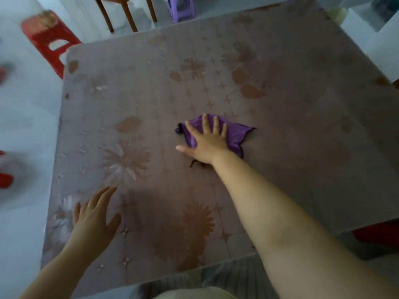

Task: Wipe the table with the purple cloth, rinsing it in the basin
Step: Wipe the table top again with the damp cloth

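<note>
Pressing flat on the cloth (233,134), the right hand (207,145) lies palm down with its fingers spread wide, not gripping, near the middle of the surface (302,126). The purple cloth is crumpled under that palm, its corners sticking out to the right and to the far left of the fingers, and a dark edge of it shows just below the wrist. The right arm reaches in from the near right corner, bare to the elbow. The left hand (95,219) is over the near left part of the surface, palm down, fingers loosely apart and holding nothing; whether it touches the top or sits just above it I cannot tell. The surface is a greyish-mauve covering printed with brownish flowers, leaves and small stars, and it carries only the cloth. A red stool (49,37) stands on the pale floor past the far left corner, blurred. Brown chair legs (127,14) and a small purple stool (182,7) stand beyond the far edge. Something red (377,234) shows below the right edge, too hidden to name.
</note>
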`<state>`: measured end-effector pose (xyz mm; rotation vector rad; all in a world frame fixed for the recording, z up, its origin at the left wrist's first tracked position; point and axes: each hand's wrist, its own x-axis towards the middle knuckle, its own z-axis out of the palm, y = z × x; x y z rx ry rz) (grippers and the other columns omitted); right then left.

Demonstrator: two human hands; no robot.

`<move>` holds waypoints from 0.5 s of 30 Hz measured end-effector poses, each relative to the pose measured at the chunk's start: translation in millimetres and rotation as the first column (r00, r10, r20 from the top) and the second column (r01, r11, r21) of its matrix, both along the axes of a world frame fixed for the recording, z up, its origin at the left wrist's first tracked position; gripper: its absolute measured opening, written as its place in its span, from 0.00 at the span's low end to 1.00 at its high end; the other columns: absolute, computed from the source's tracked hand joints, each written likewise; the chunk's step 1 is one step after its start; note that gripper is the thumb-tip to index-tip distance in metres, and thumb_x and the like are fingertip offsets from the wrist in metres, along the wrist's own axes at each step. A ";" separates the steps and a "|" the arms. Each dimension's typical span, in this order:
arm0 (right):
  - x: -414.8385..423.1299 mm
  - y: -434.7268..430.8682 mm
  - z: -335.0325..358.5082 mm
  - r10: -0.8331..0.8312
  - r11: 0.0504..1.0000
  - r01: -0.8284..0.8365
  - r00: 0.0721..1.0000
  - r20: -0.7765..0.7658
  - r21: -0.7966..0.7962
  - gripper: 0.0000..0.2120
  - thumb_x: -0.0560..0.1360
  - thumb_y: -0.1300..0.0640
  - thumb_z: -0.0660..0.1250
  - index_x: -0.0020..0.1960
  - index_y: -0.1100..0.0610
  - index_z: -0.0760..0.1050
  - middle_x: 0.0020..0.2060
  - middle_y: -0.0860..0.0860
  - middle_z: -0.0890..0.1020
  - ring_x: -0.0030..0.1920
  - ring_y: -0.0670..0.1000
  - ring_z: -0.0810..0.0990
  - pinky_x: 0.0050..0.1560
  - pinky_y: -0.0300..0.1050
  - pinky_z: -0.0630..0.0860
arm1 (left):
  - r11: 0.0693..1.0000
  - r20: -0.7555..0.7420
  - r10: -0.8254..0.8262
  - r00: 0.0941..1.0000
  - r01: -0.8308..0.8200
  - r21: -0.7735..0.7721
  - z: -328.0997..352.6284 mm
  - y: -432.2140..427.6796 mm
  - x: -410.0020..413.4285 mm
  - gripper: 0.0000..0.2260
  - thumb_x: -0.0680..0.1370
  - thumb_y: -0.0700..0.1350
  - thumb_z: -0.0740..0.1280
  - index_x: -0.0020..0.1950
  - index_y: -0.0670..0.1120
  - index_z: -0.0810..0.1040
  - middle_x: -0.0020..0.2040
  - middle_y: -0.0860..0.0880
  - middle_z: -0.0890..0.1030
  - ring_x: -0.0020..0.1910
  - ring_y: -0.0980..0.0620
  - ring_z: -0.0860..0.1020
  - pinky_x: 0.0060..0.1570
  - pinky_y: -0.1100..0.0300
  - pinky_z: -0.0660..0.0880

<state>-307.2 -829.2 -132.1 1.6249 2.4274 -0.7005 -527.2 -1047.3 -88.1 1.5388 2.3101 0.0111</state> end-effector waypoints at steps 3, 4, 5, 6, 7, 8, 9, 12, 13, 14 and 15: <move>-54.8 -52.3 -1.5 0.355 0.934 -0.356 0.929 -0.100 0.014 0.34 0.74 0.33 0.54 0.75 0.40 0.46 0.76 0.54 0.40 0.73 0.64 0.36 0.69 0.64 0.34 | 0.997 -0.024 0.072 0.997 -0.071 0.030 5.1 0.1 32.6 0.28 0.73 0.43 0.67 0.71 0.48 0.61 0.70 0.44 0.66 0.69 0.40 0.64 0.70 0.42 0.46; -58.0 -77.0 -2.7 0.451 0.891 -0.453 0.884 -0.123 0.009 0.31 0.76 0.36 0.54 0.75 0.41 0.47 0.76 0.54 0.41 0.73 0.63 0.36 0.69 0.63 0.34 | 0.994 -0.031 0.097 0.995 -0.095 0.044 6.8 1.6 44.2 0.28 0.74 0.43 0.66 0.71 0.48 0.60 0.71 0.43 0.65 0.69 0.40 0.63 0.70 0.43 0.46; -52.3 -98.9 -3.9 0.530 0.845 -0.535 0.836 -0.139 0.007 0.28 0.78 0.40 0.52 0.75 0.42 0.48 0.76 0.53 0.41 0.74 0.62 0.36 0.69 0.62 0.34 | 0.991 -0.038 0.123 0.992 -0.122 0.048 8.8 3.7 55.6 0.28 0.74 0.43 0.66 0.72 0.48 0.60 0.71 0.43 0.65 0.69 0.40 0.63 0.70 0.43 0.46; -38.8 -115.0 -5.2 0.592 0.802 -0.597 0.792 -0.152 0.013 0.26 0.79 0.42 0.51 0.75 0.42 0.48 0.76 0.53 0.41 0.74 0.61 0.36 0.70 0.61 0.33 | 0.988 -0.045 0.150 0.988 -0.148 0.046 10.0 6.0 66.4 0.28 0.74 0.44 0.65 0.72 0.48 0.59 0.71 0.42 0.64 0.70 0.40 0.62 0.70 0.43 0.46; -21.7 -124.9 -7.1 0.631 0.771 -0.636 0.759 -0.161 0.021 0.25 0.80 0.44 0.50 0.75 0.42 0.48 0.76 0.52 0.41 0.74 0.60 0.36 0.70 0.59 0.33 | 0.985 -0.051 0.169 0.984 -0.167 0.040 11.2 9.0 75.3 0.28 0.74 0.44 0.65 0.72 0.48 0.59 0.71 0.42 0.64 0.70 0.39 0.62 0.70 0.43 0.46; 0.9 -128.5 -8.5 0.652 0.753 -0.657 0.739 -0.169 0.029 0.24 0.80 0.46 0.49 0.75 0.43 0.48 0.76 0.51 0.42 0.74 0.59 0.37 0.70 0.57 0.33 | 0.982 -0.057 0.188 0.980 -0.187 0.033 11.7 12.1 86.3 0.28 0.75 0.45 0.65 0.72 0.48 0.58 0.71 0.41 0.64 0.69 0.39 0.62 0.70 0.43 0.46; 25.6 -127.6 -8.3 0.653 0.752 -0.658 0.735 -0.184 0.037 0.24 0.80 0.46 0.50 0.75 0.43 0.49 0.76 0.50 0.43 0.75 0.58 0.38 0.71 0.56 0.34 | 0.978 -0.062 0.207 0.976 -0.205 0.026 11.6 14.7 97.2 0.28 0.75 0.46 0.65 0.72 0.48 0.58 0.71 0.41 0.65 0.69 0.38 0.62 0.70 0.43 0.46; 107.1 -110.9 -4.2 0.609 0.790 -0.612 0.773 -0.181 0.044 0.23 0.80 0.47 0.49 0.75 0.43 0.49 0.76 0.48 0.46 0.76 0.55 0.42 0.72 0.53 0.35 | 0.963 -0.043 0.267 0.963 -0.268 -0.010 6.1 18.6 129.3 0.29 0.74 0.47 0.65 0.73 0.49 0.57 0.71 0.41 0.65 0.70 0.39 0.61 0.70 0.42 0.46; 135.4 -103.3 -4.0 0.585 0.810 -0.584 0.795 -0.160 0.053 0.24 0.80 0.45 0.46 0.75 0.42 0.49 0.76 0.47 0.46 0.76 0.53 0.43 0.71 0.51 0.35 | 0.958 -0.034 0.284 0.958 -0.284 -0.023 3.9 19.0 139.0 0.30 0.74 0.47 0.66 0.73 0.49 0.56 0.71 0.41 0.65 0.70 0.39 0.61 0.70 0.42 0.46; 163.4 -95.5 -4.5 0.550 0.835 -0.547 0.824 -0.131 0.066 0.25 0.78 0.43 0.44 0.75 0.42 0.48 0.76 0.45 0.46 0.76 0.53 0.44 0.70 0.50 0.35 | 0.954 -0.024 0.298 0.954 -0.298 -0.036 1.1 19.0 147.2 0.31 0.74 0.48 0.66 0.73 0.50 0.56 0.71 0.41 0.65 0.70 0.39 0.60 0.69 0.41 0.46; 191.2 -87.6 -5.7 0.510 0.860 -0.503 0.855 -0.093 0.088 0.25 0.78 0.42 0.41 0.74 0.41 0.47 0.75 0.44 0.46 0.76 0.53 0.46 0.70 0.50 0.36 | 0.950 -0.017 0.309 0.951 -0.310 -0.040 -1.2 18.8 154.8 0.32 0.73 0.49 0.67 0.73 0.50 0.56 0.70 0.41 0.66 0.70 0.39 0.60 0.69 0.40 0.46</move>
